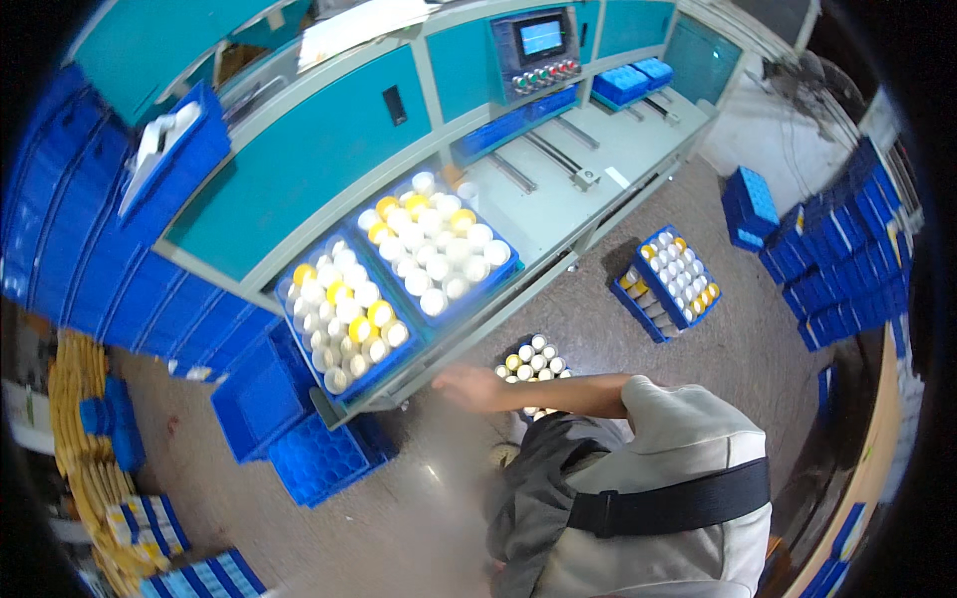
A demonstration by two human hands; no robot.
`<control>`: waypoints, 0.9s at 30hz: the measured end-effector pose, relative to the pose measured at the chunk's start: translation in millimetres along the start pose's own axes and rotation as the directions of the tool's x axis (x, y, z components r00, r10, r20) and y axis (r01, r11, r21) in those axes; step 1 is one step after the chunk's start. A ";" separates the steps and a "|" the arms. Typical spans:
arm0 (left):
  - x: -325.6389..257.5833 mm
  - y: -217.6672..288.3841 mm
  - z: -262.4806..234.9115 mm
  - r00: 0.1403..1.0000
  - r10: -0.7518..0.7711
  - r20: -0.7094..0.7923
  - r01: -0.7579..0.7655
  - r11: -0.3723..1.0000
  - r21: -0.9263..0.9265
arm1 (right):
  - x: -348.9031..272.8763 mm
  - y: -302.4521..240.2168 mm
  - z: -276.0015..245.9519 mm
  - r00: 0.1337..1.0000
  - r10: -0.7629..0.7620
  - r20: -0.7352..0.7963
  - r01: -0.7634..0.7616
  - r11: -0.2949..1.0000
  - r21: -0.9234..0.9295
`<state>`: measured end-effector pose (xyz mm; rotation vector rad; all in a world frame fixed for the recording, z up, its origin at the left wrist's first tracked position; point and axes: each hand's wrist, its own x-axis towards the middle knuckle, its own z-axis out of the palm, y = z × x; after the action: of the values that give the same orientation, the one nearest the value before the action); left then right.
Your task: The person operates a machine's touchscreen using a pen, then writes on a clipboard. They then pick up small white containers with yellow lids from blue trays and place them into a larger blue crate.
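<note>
My right arm stretches left from the pale sleeve, and my right hand [467,387] is in the air just off the front edge of the machine bench. It is smeared by motion, so I cannot make out its fingers or anything in them. Nearest to it on the bench is a blue crate [407,361] filled with white and yellow round-topped cylinders. A second blue crate [506,272] of the same cylinders stands right beside it. Below my forearm, on the floor, sits another group of white-topped cylinders [538,361], partly hidden by my arm. My left hand does not show.
A teal machine [299,164] with a control panel [538,50] backs the bench. Stacked crates of cylinders [683,279] stand on the floor at right. Empty blue crates [254,399] sit left of the bench. Tall blue crate stacks [847,249] line the right side.
</note>
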<state>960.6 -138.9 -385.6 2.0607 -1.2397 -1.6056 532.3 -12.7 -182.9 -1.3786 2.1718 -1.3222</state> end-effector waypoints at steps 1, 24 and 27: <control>17.6 20.4 1.4 0.999 0.039 0.008 -0.039 0.999 0.037 | 13.4 8.9 -0.5 0.999 0.032 0.027 -0.031 0.999 -0.042; 178.0 411.8 190.1 0.054 0.709 0.703 -0.901 -0.270 0.341 | 305.1 169.0 -3.6 0.866 0.497 -0.057 -0.425 0.671 -0.607; 172.9 408.1 191.2 0.016 0.709 0.705 -0.876 -0.330 0.351 | 296.2 177.8 -14.4 0.890 0.452 -0.065 -0.409 0.726 -0.553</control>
<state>607.4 -458.5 -308.0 0.3155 -2.8837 -0.3387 263.7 -221.7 -243.8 -0.9361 2.7231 -0.4685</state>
